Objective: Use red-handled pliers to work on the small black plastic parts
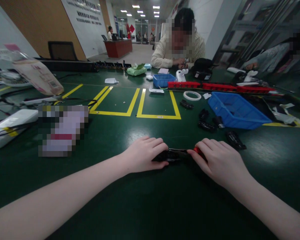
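My left hand (145,154) is closed around one end of a glossy black part (175,154), low over the green table. At its other end my right hand (218,161) pinches a small red piece (197,150), perhaps a tool handle, mostly hidden by the fingers. The thumb of that hand meets the tip of the black part. Similar dark parts lie beyond the right hand, among them one curved black piece (235,140) and another black piece (207,126).
A blue bin (240,110) stands right, with a white tape ring (192,96) and red strips (215,87) behind. Yellow tape (158,117) marks the table. Left are a phone-like object (65,130), a white case (12,125) and a bottle (38,73). A person sits opposite.
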Available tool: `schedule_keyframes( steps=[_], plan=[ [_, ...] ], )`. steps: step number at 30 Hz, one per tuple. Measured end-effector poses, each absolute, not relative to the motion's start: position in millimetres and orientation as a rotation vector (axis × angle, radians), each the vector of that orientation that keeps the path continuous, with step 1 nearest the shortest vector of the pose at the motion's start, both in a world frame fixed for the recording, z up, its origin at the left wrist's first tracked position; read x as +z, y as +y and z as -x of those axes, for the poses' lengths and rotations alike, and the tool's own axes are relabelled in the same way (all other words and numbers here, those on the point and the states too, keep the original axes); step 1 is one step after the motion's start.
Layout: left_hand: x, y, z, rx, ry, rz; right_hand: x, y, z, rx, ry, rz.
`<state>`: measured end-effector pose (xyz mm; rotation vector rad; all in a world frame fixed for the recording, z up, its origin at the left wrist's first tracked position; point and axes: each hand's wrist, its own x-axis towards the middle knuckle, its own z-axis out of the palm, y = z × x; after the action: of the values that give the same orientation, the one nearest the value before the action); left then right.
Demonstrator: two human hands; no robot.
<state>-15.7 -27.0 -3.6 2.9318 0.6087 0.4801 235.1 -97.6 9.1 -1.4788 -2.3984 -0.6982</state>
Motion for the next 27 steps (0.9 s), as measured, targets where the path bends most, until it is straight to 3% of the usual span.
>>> schedule_keyframes(
  steps=[27],
  plan=[
    [-1.9,-27.0,13.4,0.477,0.576,-2.845,8.5,-95.2,-232.9,-0.676,-2.433,1.470]
  ],
)
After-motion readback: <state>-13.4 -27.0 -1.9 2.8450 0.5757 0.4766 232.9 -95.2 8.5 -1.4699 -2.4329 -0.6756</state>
